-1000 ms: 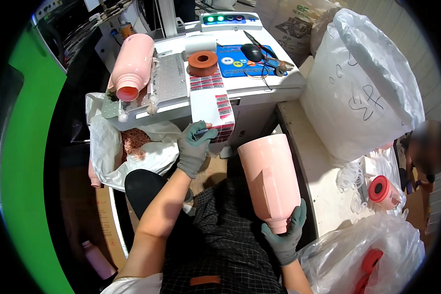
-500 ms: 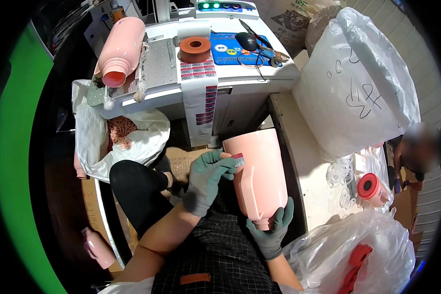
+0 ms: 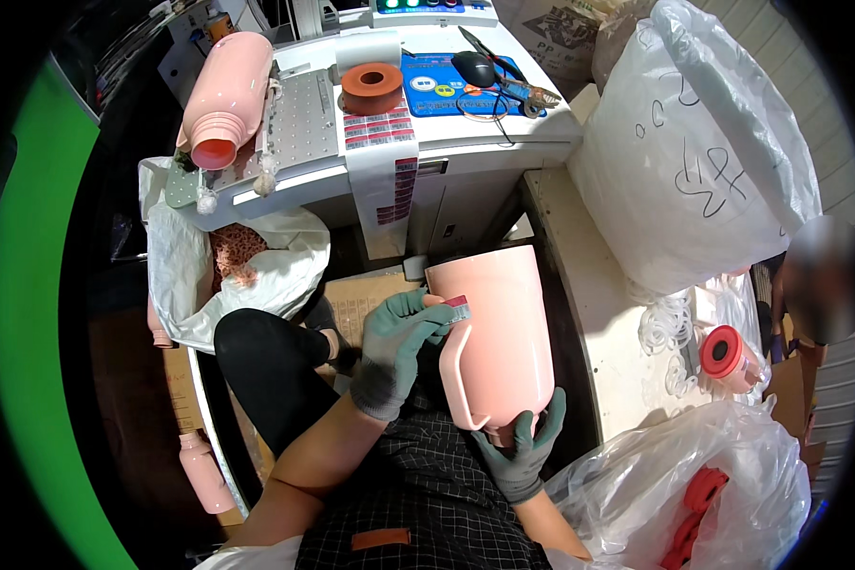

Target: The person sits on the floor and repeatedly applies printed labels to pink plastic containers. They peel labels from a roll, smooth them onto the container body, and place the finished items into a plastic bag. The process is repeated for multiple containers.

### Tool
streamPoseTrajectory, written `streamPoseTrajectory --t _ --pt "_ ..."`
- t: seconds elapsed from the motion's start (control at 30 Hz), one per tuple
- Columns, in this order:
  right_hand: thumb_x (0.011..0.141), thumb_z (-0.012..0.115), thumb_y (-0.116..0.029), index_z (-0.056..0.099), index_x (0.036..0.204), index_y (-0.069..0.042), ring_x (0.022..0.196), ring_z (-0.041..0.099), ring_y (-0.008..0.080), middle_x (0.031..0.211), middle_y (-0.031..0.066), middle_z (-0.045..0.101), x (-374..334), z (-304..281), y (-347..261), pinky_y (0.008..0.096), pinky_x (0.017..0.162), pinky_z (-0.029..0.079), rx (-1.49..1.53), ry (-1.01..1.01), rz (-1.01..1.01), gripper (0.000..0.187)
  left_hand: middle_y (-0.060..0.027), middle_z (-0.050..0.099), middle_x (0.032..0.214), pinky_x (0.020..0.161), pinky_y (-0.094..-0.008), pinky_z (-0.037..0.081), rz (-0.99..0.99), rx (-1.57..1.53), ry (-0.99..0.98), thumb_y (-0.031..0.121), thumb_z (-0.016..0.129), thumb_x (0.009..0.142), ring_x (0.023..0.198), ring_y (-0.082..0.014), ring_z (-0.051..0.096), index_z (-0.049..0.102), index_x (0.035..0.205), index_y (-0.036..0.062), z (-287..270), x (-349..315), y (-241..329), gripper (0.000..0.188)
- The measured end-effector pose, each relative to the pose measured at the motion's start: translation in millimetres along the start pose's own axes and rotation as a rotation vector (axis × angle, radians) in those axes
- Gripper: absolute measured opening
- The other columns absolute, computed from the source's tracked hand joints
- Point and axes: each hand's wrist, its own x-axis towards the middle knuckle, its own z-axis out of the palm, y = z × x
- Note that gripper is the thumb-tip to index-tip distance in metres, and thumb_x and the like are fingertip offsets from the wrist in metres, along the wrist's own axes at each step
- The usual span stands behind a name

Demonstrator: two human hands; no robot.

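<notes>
A large glossy pink bottle with a side handle (image 3: 505, 332) lies over my lap, its neck toward me and its wide base pointing away. My right hand (image 3: 521, 458) grips it around the neck, and the fingers partly hide that end. Between gloved thumb and fingertips, my left hand (image 3: 389, 347) pinches a small red-and-white sticker label (image 3: 458, 308). The label is close to the bottle's upper left side; I cannot tell whether it touches. The handle stands out on the left, below the left fingertips. Both gloves are grey and green.
Ahead, a white machine table (image 3: 484, 147) bears another pink bottle (image 3: 226, 95), an orange tape roll (image 3: 371, 100), a sticker strip (image 3: 382, 180), a mouse (image 3: 473, 68) and pliers. A white sack (image 3: 689, 180) stands right. Red parts (image 3: 701, 489) lie in a clear bag. Another person is far right.
The bottle has turned in my right hand, so its handle now sticks out to the left. My left hand still pinches the label. The whole view has shifted slightly.
</notes>
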Motion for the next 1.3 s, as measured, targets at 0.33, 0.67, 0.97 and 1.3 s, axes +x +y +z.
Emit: streamPoseTrajectory --t 0.33,0.67,0.97,1.3 --pt "0.070 0.098 -0.024 0.027 0.166 -0.024 0.141 0.044 0.0503 0.162 0.0322 0.028 9.3 0.0 4.8 0.0533 0.108 0.046 0.180 0.024 0.080 0.119 -0.0034 0.067 0.089 0.077 -0.0289 0.054 0.076 0.730 0.072 0.021 0.084 0.090 0.081 -0.0117 0.062 0.064 0.110 0.0012 -107.4 34.3 -23.3 0.035" --pt "0.070 0.085 -0.008 0.030 0.162 0.002 0.149 0.041 0.0344 0.165 0.0206 0.035 92.8 -9.6 21.9 0.0457 0.122 0.035 0.595 0.211 0.206 0.108 -0.0089 0.064 0.121 0.082 -0.0417 0.054 1.014 2.184 0.357 0.022 0.069 0.090 0.096 -0.0268 0.065 0.064 0.127 0.0096 -177.2 62.8 220.2 0.040" --pt "0.067 0.094 -0.029 0.053 0.152 -0.010 0.134 0.054 0.0523 0.153 0.0340 0.045 250.8 15.3 -53.7 0.0543 0.106 0.051 -0.002 0.255 -0.346 0.097 -0.0013 0.060 0.096 0.074 -0.0411 0.050 1.597 2.110 0.106 0.035 0.073 0.081 0.085 -0.0216 0.060 0.067 0.096 0.0145 -131.4 47.5 243.8 0.026" --pt "0.068 0.086 -0.025 0.050 0.152 -0.032 0.092 0.066 0.0261 0.155 0.0139 0.050 386.8 152.2 -204.9 0.0435 0.076 0.053 -0.130 0.141 -0.814 0.091 -0.0020 0.067 0.096 0.063 -0.0364 0.052 0.957 1.253 -0.180 0.035 0.085 0.082 0.076 -0.0262 0.063 0.074 0.091 0.0154 -133.9 -109.5 116.0 0.024"
